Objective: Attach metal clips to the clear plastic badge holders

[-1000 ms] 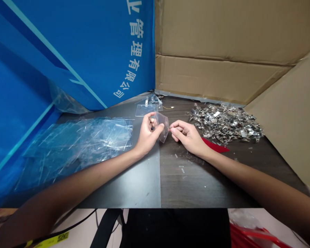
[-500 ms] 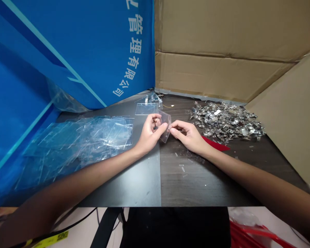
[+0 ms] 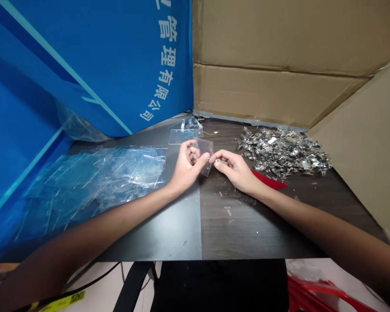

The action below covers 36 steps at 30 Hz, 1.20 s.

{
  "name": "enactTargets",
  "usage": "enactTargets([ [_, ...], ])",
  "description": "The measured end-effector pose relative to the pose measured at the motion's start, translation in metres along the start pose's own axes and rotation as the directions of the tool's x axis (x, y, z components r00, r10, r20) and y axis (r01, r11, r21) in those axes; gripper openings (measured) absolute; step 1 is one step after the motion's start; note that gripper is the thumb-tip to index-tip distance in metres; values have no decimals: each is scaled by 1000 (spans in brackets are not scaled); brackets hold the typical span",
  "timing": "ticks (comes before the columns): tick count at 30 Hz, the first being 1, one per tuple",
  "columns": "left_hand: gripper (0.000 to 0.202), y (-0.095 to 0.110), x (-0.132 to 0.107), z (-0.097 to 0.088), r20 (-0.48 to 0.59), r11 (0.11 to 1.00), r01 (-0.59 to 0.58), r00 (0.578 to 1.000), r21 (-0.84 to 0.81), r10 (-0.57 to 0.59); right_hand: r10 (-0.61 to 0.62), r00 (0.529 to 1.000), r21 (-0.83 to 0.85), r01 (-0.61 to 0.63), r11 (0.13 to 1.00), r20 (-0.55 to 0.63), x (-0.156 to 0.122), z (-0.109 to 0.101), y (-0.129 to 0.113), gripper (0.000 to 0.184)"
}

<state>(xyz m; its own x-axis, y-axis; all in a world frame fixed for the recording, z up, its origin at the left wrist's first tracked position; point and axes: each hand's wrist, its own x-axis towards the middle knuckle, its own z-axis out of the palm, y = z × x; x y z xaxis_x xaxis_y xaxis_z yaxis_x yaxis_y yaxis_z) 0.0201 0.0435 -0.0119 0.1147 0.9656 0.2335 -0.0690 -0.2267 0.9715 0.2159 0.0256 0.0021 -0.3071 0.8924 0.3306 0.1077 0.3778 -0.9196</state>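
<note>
Pinching a clear plastic sleeve (image 3: pixel 205 156) between thumb and curled fingers, my left hand (image 3: pixel 186 164) holds it upright above the dark tabletop (image 3: pixel 247 229). My right hand (image 3: pixel 234 167) pinches a tiny metal piece (image 3: pixel 217 161) just beside the sleeve's lower corner. My fingertips hide its shape, so I can't tell whether it has entered the sleeve's small hole. Both supplies remain plentiful: a loose heap of clear sleeves (image 3: pixel 94 182) on my left, a large pile of silvery metal clips (image 3: pixel 284 151) on my right. I can't tell whether any sleeves in the heap already carry clips.
</note>
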Motion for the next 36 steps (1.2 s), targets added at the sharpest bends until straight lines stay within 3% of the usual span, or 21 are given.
enactTargets([
  [4, 73, -6, 0, -4, 27, 992, -86, 996, 95, 84, 10, 999, 49, -12, 999, 42, -1, -1, 1, 17],
  [10, 82, -13, -1, -8, 66, 979, -163, 986, 124, 156, -22, 1000, 49, 23, 999, -4, -4, 0, 4, 27],
  [15, 84, -11, -4, -4, 14, 961, -189, 982, 201, 190, -72, 997, -38, 72, 997, -7, -6, 0, 3, 29],
  [21, 73, -9, -8, -1, -49, 919, -238, 963, 316, 266, -132, 991, -89, 132, 987, 6, -7, 2, 2, 29],
  [36, 62, 3, -13, 3, -70, 891, -270, 946, 365, 316, -70, 995, -137, 60, 989, -73, -8, 5, 2, 22],
])
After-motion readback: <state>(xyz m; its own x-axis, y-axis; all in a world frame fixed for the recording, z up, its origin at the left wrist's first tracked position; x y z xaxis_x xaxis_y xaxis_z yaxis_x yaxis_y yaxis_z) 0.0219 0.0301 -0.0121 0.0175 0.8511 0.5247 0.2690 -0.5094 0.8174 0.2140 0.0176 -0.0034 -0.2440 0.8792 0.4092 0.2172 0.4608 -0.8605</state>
